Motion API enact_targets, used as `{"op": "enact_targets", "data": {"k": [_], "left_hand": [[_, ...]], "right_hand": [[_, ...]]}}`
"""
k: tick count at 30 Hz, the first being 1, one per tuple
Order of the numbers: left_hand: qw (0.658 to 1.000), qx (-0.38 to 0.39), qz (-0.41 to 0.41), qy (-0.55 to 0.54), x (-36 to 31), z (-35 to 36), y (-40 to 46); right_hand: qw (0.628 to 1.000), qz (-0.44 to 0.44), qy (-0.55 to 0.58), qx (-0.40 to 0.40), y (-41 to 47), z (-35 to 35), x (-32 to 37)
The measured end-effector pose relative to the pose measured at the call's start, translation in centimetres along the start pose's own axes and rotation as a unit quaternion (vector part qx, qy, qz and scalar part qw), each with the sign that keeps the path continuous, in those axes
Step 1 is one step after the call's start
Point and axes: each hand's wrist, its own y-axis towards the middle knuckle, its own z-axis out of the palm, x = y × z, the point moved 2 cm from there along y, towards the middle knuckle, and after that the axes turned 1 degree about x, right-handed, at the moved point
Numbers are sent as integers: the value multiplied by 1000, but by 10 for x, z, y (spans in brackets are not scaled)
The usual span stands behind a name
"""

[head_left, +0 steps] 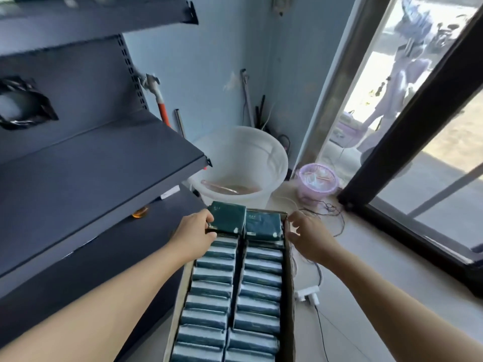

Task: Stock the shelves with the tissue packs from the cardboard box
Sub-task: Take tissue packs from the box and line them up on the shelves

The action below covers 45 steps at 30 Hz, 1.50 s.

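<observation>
A long cardboard box lies on the floor, filled with two rows of several dark green tissue packs. At its far end my left hand grips one tissue pack, which stands raised above the row. A second pack at the far right end sits a little higher than its row. My right hand hovers at the box's far right corner with fingers loosely curled, beside that pack; I cannot tell whether it touches it. Dark grey shelves stand to the left, bare where visible.
A white bucket stands just beyond the box. A lilac basket sits to its right by the glass door. A white plug and thin cables lie on the floor right of the box. Tools lean in the corner.
</observation>
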Motion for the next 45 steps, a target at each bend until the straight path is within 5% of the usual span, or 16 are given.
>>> {"op": "enact_targets", "data": {"k": [19, 26, 33, 45], "left_hand": [[988, -36, 74, 131, 33, 101, 172], [994, -43, 48, 84, 51, 105, 167], [992, 60, 18, 111, 63, 112, 153], [997, 33, 8, 67, 60, 92, 132]], "right_hand": [[999, 26, -1, -20, 133, 119, -62], [998, 44, -51, -5, 131, 132, -63], [997, 28, -64, 21, 138, 135, -52], [999, 40, -30, 22, 125, 124, -50]]}}
